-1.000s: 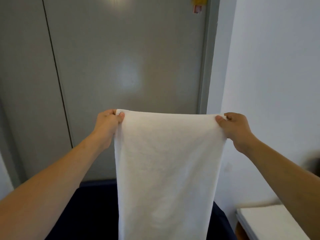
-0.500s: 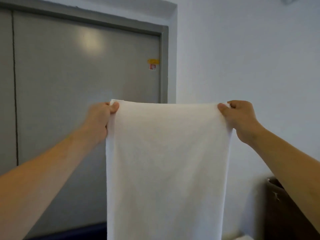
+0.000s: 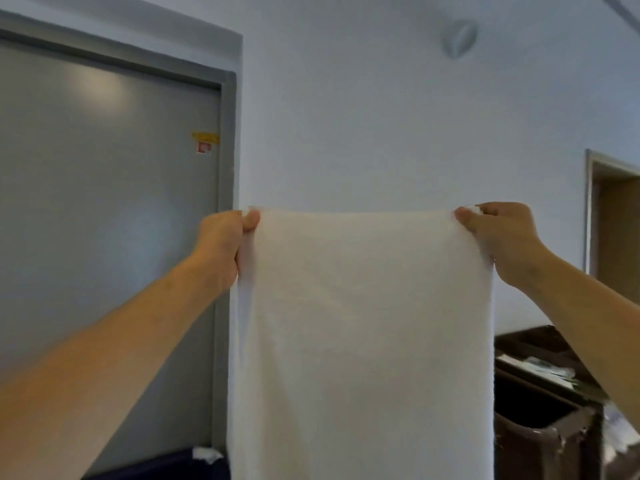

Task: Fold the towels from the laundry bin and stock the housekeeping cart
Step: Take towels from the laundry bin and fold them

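White wall fills most of the view, grey door with grey frame on the left, small yellow and red sticker near the door's upper right corner. Round fitting high on the wall.

White towel held up in the air, centre frame, hanging straight down as one flat panel; top edge level and taut, bottom runs out of view. Left side edge looks doubled over slightly.

Dark brown cart at lower right, partly behind the towel, papers or similar on its top; details blurred. Dark blue bin edge at bottom left with a scrap of white cloth on it.

Left hand: fingers curled, thumb on front, pinching the towel's top left corner. Right hand: same, thumb and fingers pinching the top right corner. Both arms stretched forward, hands well apart at equal height.
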